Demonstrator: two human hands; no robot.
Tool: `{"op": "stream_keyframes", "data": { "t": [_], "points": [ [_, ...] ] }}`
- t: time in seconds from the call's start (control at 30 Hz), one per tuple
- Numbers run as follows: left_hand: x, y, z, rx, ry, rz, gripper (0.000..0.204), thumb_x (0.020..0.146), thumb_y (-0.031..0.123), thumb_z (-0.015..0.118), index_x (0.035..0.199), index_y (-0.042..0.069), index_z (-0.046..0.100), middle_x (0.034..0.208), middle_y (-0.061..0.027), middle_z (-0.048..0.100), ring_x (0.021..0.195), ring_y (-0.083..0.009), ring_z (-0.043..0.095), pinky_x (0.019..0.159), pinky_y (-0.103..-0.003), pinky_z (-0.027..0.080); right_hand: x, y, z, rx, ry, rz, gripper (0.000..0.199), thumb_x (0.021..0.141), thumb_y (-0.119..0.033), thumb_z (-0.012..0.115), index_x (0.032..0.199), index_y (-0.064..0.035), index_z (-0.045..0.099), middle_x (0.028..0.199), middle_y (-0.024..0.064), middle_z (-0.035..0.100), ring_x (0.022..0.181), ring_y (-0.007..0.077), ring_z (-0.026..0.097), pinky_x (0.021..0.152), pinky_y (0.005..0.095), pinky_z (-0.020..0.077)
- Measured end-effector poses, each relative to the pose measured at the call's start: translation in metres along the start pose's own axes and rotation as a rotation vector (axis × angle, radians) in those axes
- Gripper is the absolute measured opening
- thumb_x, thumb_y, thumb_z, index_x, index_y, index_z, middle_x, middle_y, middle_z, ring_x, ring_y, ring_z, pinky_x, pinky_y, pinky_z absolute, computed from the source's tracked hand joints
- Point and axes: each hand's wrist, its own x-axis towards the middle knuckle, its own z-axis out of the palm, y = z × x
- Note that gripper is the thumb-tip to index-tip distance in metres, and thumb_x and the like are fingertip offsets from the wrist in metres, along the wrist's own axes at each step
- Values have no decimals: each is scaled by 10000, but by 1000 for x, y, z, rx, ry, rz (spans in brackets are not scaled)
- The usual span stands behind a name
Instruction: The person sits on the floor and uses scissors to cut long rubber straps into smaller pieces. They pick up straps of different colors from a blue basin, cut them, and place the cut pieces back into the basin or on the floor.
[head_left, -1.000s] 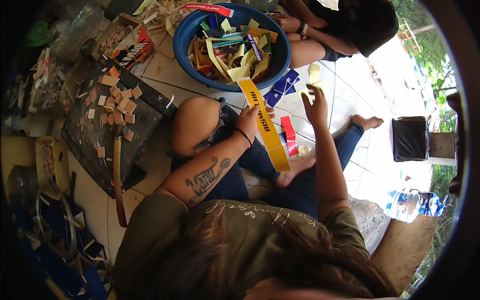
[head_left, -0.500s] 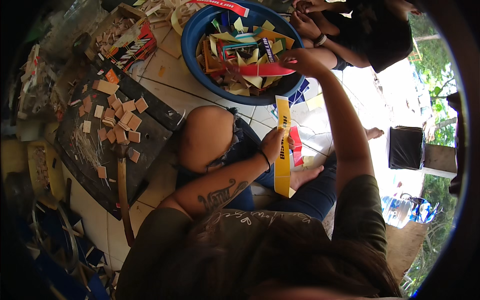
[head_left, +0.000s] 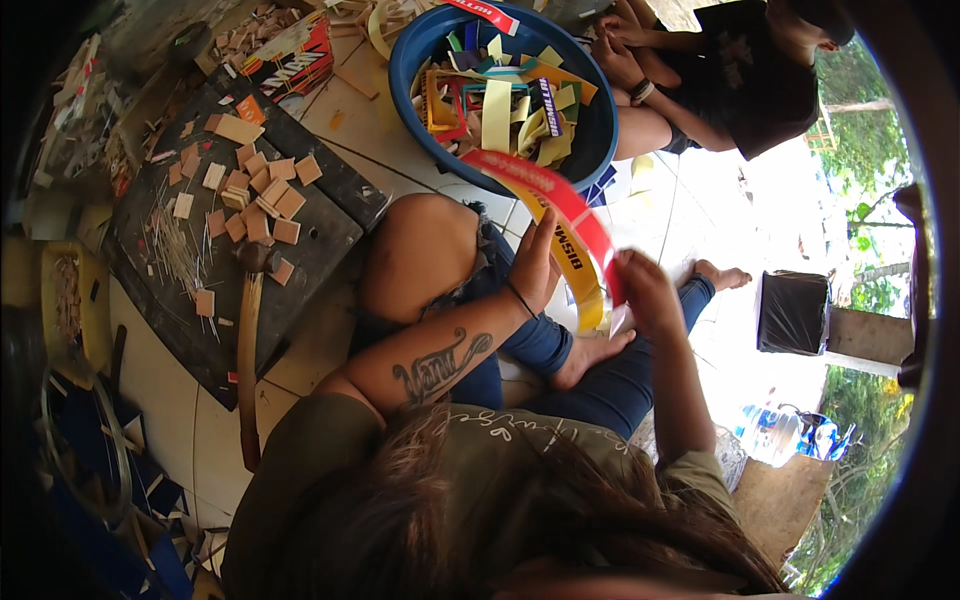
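Observation:
My left hand (head_left: pixel 535 262) is at the middle, above my legs, its fingers raised along a printed yellow strip (head_left: pixel 574 250) that it holds by the near edge. To its right, my right hand (head_left: pixel 645 290) pinches the lower end of a long red strip (head_left: pixel 560 195). The red strip curves up and left over the yellow one, overlapping it, its far end blurred near the tub. Just beyond both hands stands a round blue tub (head_left: pixel 402 100) filled with cut yellow, green, red and purple strips.
At left, a dark board (head_left: pixel 330 200) carries small wooden blocks (head_left: pixel 262 185), thin wires or pins, and a wooden-handled hammer (head_left: pixel 250 370). A yellow container (head_left: pixel 67 300) stands further left. Another person (head_left: pixel 690 80) sits beyond the tub at right. A black box-like object (head_left: pixel 793 312) is at the right.
My right hand has brought the red strip from over the tub down beside my left hand, across the yellow strip. My left hand's fingers have lifted upright. The view has shifted slightly.

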Motion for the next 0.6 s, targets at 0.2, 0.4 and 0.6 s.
{"op": "stream_keyframes", "data": {
  "t": [0.2,0.4,0.6],
  "points": [
    [-3,0,6,69,14,-110,387,868,188,491,1215,36,407,1038,-133,541,998,-253,543,905,-383,406,-54,70,-10,64,31,157,140,857,-133,543,897,-4,579,749,-9,575,652,44,522,619,176,416],
    [-6,-1,2,-10,-7,-259,411,869,133,462,1266,69,376,1005,-123,544,928,-220,549,847,-353,432,-34,22,-31,-868,177,-169,153,823,-130,559,881,-5,625,796,73,641,743,142,606,648,265,463],
    [-9,-12,-2,95,107,-252,430,826,54,493,1238,32,373,1022,-129,574,731,-120,507,709,-286,453,84,-62,27,-589,-81,-656,216,837,-124,554,1006,9,567,931,90,620,890,155,581,778,261,442]
  ]
}}
